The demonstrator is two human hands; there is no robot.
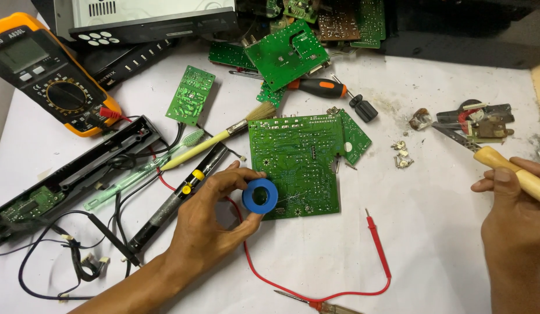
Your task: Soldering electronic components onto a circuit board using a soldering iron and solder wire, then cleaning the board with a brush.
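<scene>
White desk [316, 261] littered with boards and tools. Left hand [209, 224] pinches blue solder spool [260, 196] between fingertips, spool resting on green circuit board [296, 163] edge, wire within reach. Right hand [517, 221] closed round wooden-handled soldering iron [503, 166], tip held clear of board

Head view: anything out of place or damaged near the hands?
Nothing looks broken. The left hand holds a blue spool against the large green circuit board; the right hand grips a wooden-handled soldering iron. Loose screws lie scattered beside the board.

Bright even overhead light, soft faint shadows, sharp focus, dark top edge, slight wide-angle stretch
</scene>
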